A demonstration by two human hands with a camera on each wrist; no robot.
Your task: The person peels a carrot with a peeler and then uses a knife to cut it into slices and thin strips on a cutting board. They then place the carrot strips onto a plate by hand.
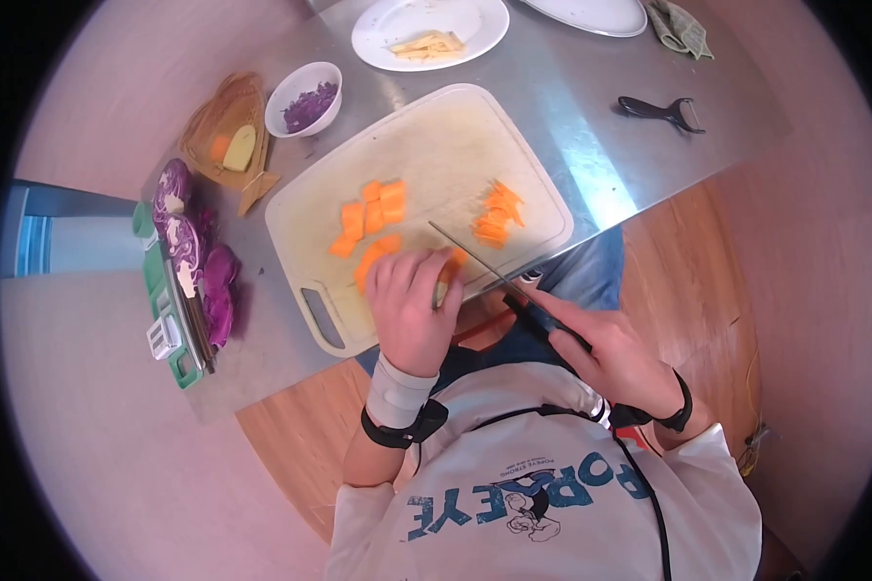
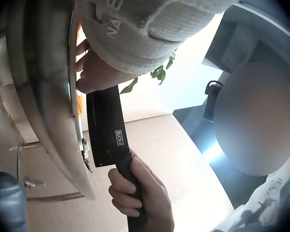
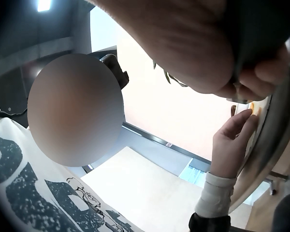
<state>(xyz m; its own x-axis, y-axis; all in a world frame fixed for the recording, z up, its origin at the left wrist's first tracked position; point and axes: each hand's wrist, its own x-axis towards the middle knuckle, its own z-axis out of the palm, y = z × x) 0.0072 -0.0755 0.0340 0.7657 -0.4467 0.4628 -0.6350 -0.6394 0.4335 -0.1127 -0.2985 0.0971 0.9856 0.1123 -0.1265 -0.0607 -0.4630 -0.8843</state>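
Note:
On the white cutting board point(image 1: 417, 145), my left hand point(image 1: 412, 305) holds a piece of carrot point(image 1: 458, 257) with bent fingers; most of that piece is hidden beneath them. My right hand point(image 1: 615, 358) grips the handle of a black cleaver point(image 2: 106, 125). Its blade stands edge-down at the board, just right of the left fingertips, and shows nearly edge-on in the head view. Flat carrot slices point(image 1: 368, 218) lie beyond the left hand, with more orange slices beside its knuckles. Thin carrot strips point(image 1: 499, 215) form a small pile to the right of the blade.
Left of the board are a white bowl point(image 1: 283, 89) of shredded purple cabbage, a wicker basket point(image 1: 199, 126), cut purple cabbage point(image 1: 221, 281) and a green-and-white slicer point(image 1: 162, 334). A plate point(image 1: 373, 39) with pale yellow strips stands behind. A black peeler point(image 1: 649, 108) lies right.

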